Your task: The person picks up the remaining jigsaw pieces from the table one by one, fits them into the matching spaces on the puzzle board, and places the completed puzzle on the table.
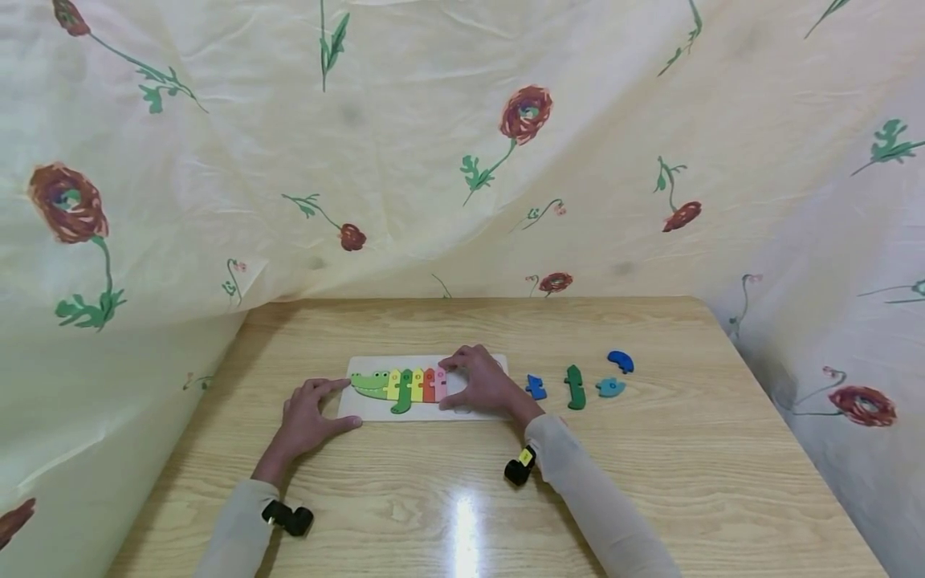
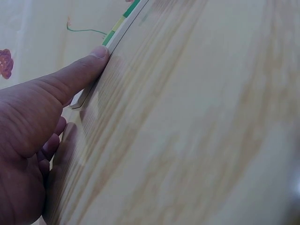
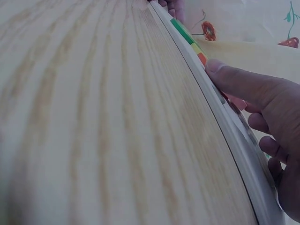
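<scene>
A white puzzle board [image 1: 426, 413] lies on the table, with a crocodile puzzle in it: a green head piece [image 1: 370, 385], then yellow, green, orange and pink body pieces. My right hand [image 1: 480, 384] reaches over the board's right part and pinches the pink puzzle piece [image 1: 441, 384] between thumb and finger. In the right wrist view, the thumb [image 3: 239, 82] lies along the board's near side. My left hand [image 1: 311, 417] is at the board's left end, index finger by the crocodile's snout. Its straight thumb [image 2: 79, 75] touches the board's edge. The right hand hides part of the board.
Right of the board lie loose puzzle pieces: a small blue piece [image 1: 535, 387], a long green piece [image 1: 575, 388], a light blue piece [image 1: 610, 388] and a curved dark blue piece [image 1: 621, 361]. A flowered cloth [image 1: 405, 160] hangs behind the wooden table [image 1: 405, 490].
</scene>
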Demonstrator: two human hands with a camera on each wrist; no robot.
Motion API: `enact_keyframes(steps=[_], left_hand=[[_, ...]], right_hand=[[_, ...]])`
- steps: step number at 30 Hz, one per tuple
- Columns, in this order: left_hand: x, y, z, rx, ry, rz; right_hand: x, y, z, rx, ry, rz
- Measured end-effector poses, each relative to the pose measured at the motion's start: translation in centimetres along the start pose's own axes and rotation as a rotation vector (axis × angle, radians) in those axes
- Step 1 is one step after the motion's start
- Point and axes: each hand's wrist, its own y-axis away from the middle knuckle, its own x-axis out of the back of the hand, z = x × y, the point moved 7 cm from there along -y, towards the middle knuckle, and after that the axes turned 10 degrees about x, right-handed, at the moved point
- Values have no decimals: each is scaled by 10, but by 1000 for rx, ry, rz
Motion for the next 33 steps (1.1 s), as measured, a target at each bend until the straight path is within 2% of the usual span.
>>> enact_keyframes(steps=[15,33], left_hand=[[2,1,0,9,-3,-13],[3,4,-5,8,1,-24]], right_hand=[[-1,4,-7,-41,13,-25],[-3,8,-13,-32,-1,-36]])
